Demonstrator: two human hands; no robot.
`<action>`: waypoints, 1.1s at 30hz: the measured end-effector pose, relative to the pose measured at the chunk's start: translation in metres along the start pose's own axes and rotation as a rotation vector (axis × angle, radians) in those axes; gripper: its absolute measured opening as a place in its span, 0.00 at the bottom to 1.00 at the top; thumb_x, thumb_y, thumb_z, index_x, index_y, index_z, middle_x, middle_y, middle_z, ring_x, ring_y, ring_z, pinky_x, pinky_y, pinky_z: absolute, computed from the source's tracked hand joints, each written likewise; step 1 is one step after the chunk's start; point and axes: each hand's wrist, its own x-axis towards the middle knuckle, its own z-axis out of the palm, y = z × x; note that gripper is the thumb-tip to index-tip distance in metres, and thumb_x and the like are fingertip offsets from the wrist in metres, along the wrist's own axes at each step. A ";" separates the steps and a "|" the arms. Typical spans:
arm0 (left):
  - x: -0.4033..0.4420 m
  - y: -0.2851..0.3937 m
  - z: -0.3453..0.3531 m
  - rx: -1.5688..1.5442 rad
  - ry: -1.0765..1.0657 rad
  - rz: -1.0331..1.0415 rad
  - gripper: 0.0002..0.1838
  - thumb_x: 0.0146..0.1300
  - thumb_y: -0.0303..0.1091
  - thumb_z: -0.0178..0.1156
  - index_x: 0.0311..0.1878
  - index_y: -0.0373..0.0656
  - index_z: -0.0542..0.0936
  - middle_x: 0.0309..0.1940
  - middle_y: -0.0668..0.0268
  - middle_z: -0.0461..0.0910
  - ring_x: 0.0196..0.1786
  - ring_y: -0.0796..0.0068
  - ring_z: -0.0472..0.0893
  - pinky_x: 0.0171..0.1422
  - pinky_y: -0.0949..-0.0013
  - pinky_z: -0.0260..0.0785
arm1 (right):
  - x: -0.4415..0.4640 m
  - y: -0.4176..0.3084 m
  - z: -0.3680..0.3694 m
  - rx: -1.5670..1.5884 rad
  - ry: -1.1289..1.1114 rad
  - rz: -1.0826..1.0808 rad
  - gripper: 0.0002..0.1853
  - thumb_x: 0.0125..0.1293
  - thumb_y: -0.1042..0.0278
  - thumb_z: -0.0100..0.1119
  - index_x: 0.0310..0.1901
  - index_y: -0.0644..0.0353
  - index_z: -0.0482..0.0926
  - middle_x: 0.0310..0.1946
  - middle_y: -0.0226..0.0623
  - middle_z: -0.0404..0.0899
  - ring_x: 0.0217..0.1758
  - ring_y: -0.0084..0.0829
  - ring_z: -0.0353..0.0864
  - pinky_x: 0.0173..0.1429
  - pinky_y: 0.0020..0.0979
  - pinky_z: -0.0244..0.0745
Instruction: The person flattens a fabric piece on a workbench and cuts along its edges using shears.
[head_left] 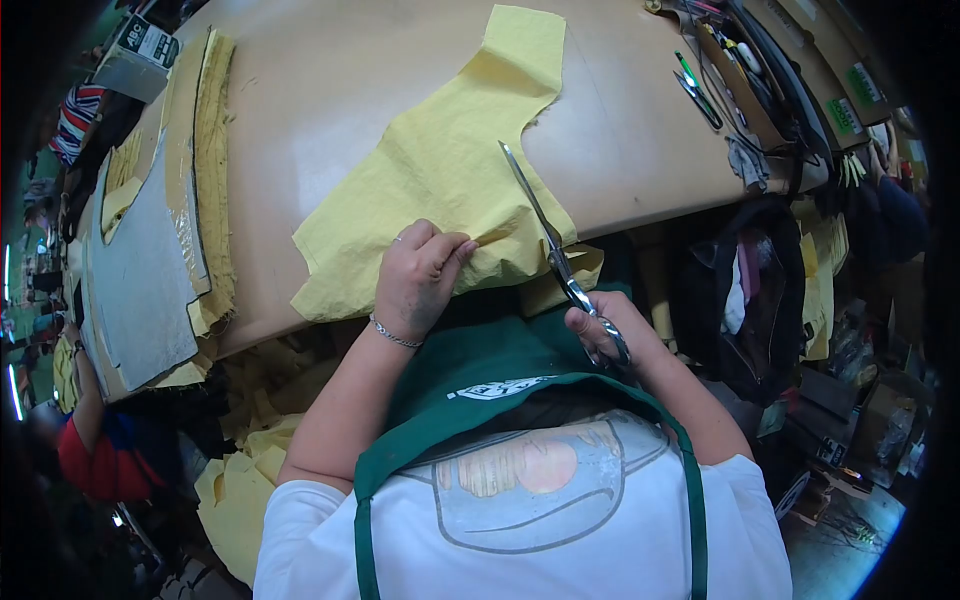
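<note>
A cut piece of yellow fabric [430, 160] lies on the table, its near edge hanging over the table's front edge. My left hand [420, 270] is closed, thumb and fingers pinching a fold of this fabric near its lower edge. In my right hand [615, 330] is a pair of metal scissors [560, 262], fingers round the handles. The long blades point up and away, over the right part of the fabric. Whether the blades touch the cloth I cannot tell.
Grey pattern boards [150, 290] and a stack of yellow strips [213, 180] lie on the left of the table [300, 90]. Small snips [698, 95] and a box of tools [745, 75] sit at the right. Another person in red [95, 460] is at far left.
</note>
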 end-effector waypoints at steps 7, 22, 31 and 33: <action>-0.002 0.006 0.002 -0.009 -0.002 -0.001 0.04 0.49 0.28 0.62 0.27 0.39 0.78 0.18 0.63 0.69 0.23 0.68 0.71 0.27 0.69 0.63 | -0.002 0.003 0.001 -0.002 0.019 0.015 0.33 0.44 0.30 0.55 0.20 0.62 0.68 0.10 0.29 0.66 0.12 0.20 0.69 0.18 0.23 0.65; -0.003 0.013 0.007 -0.025 -0.022 0.006 0.04 0.50 0.28 0.62 0.26 0.39 0.78 0.18 0.64 0.70 0.22 0.69 0.71 0.25 0.69 0.63 | -0.010 0.002 -0.001 -0.022 0.041 0.025 0.34 0.44 0.29 0.55 0.20 0.61 0.68 0.10 0.27 0.65 0.13 0.19 0.69 0.17 0.22 0.64; -0.003 0.019 0.011 -0.043 -0.065 -0.015 0.04 0.50 0.28 0.61 0.26 0.38 0.78 0.19 0.63 0.72 0.22 0.68 0.73 0.26 0.69 0.65 | -0.013 0.004 -0.002 -0.032 0.064 0.048 0.33 0.43 0.29 0.55 0.20 0.61 0.68 0.10 0.27 0.65 0.13 0.19 0.69 0.18 0.23 0.65; -0.003 0.020 0.011 -0.049 -0.062 -0.016 0.04 0.50 0.28 0.61 0.26 0.38 0.77 0.19 0.62 0.72 0.23 0.68 0.73 0.26 0.69 0.65 | -0.014 0.003 -0.002 -0.028 0.067 0.064 0.33 0.43 0.30 0.56 0.19 0.60 0.67 0.10 0.27 0.65 0.13 0.19 0.69 0.18 0.23 0.65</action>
